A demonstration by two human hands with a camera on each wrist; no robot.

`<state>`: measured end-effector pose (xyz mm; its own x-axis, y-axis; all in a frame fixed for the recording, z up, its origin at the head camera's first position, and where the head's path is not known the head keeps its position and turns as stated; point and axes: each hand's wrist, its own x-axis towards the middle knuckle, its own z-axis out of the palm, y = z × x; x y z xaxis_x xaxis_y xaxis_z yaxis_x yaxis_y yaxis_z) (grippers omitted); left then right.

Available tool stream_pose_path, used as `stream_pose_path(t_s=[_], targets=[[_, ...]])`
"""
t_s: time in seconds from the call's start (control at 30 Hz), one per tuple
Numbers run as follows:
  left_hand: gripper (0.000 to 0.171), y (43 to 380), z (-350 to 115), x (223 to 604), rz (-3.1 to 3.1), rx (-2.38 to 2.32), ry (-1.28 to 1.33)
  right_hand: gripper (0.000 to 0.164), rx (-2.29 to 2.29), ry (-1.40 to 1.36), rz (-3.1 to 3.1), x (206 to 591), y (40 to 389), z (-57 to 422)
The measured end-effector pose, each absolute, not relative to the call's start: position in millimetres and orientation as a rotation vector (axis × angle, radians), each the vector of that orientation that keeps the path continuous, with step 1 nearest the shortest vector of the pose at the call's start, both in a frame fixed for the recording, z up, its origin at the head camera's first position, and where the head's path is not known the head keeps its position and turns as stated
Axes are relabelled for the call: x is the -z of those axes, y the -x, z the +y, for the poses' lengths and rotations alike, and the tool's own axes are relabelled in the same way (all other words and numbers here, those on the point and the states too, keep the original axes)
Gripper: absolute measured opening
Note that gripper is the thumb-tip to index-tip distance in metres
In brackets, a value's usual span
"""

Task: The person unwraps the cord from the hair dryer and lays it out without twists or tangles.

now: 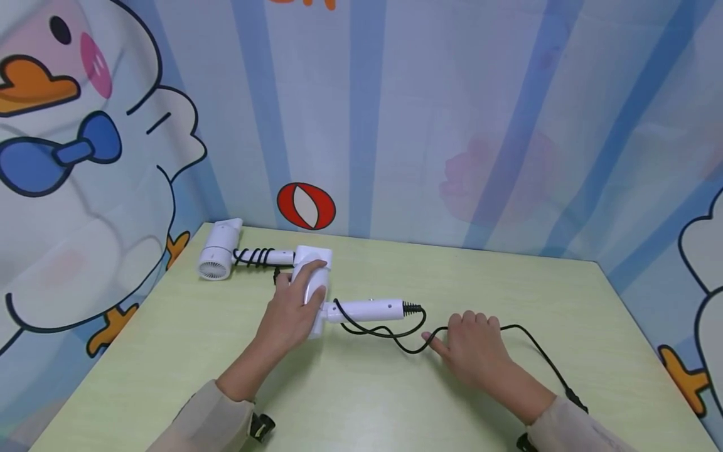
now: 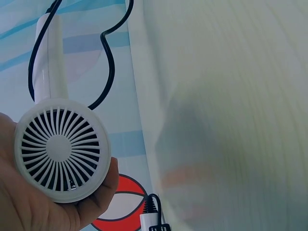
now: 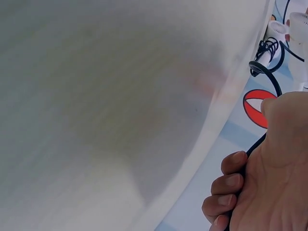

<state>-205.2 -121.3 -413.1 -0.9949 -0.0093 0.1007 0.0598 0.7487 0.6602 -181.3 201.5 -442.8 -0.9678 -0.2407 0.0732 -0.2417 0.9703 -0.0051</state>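
A white hair dryer (image 1: 369, 309) is in my left hand (image 1: 288, 311), which grips its barrel, the handle pointing right. In the left wrist view the dryer's round slatted grille (image 2: 58, 148) faces the camera, with the fingers curled round the barrel. From the handle's end a black cord (image 1: 531, 333) loops, crosses itself and runs to my right hand (image 1: 477, 348). The right wrist view shows those fingers (image 3: 228, 183) curled round the cord. Past this hand the cord continues to its dark end (image 1: 575, 398) near the right sleeve.
A second white hair dryer (image 1: 220, 251) lies at the table's back left corner, its black cord wound round its handle. The pale yellow-green table (image 1: 361, 402) ends at a printed curtain (image 1: 418, 125) behind. A wrist camera (image 1: 262, 427) shows below the left sleeve.
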Motion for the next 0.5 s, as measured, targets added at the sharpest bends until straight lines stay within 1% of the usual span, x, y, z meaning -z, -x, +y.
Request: stream_pose_path(t_s=[0.2,0.4,0.5], targets=[[0.046,204.8,-120.6,414.1,-2.853,1.088,0.038,0.064,-0.009,-0.328,-3.087,441.3,192.0,202.7],[0.046,205.1,-120.5,414.5,-2.856,1.087,0.046,0.072,0.029,-0.280,-3.133,441.7,202.3,204.2],[0.046,205.2,-120.2,414.7,-2.862,1.082,0.046,0.073,0.016,-0.275,-3.140,442.3,206.6,205.0]])
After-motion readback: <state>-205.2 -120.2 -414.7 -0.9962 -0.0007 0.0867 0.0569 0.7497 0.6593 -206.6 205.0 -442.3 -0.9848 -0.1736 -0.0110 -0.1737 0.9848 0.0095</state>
